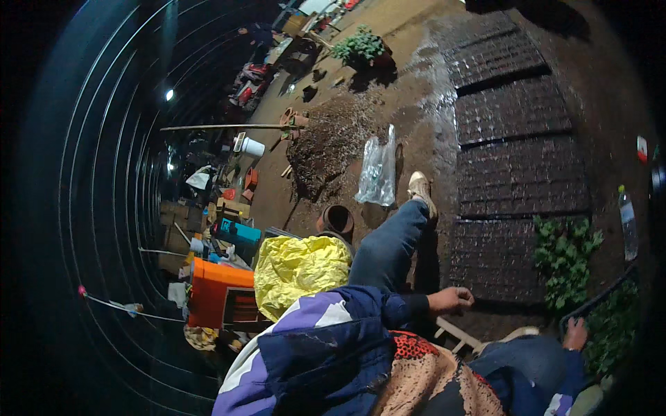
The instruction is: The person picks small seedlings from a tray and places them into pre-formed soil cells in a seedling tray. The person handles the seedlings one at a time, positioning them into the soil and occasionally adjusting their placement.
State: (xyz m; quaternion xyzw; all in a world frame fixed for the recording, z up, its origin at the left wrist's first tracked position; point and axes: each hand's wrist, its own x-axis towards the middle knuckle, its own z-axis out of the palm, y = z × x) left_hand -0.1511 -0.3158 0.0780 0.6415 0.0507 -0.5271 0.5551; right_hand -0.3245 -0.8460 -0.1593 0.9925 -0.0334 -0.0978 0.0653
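My left hand (451, 301) is over the ground beside the near end of the filled cell trays, its fingers loosely curled. Whether it holds something small, I cannot tell. At the lower right, my right hand (576, 334) grips the rim of a black tray (598, 300) of green leafy seedlings. More green seedlings (564, 260) stand on the right part of the nearest dark, soil-filled cell tray (494, 257). Several such trays, wet and shiny in places, lie in a row leading away, among them a farther one (520, 174).
A clear plastic bag (377, 171) and a soil heap (333, 145) lie on the ground left of the trays. Nearer are a terracotta pot (337, 219), a yellow sack (302, 268) and an orange container (221, 291). A plastic bottle (628, 223) is at right, a potted plant (361, 48) farther off.
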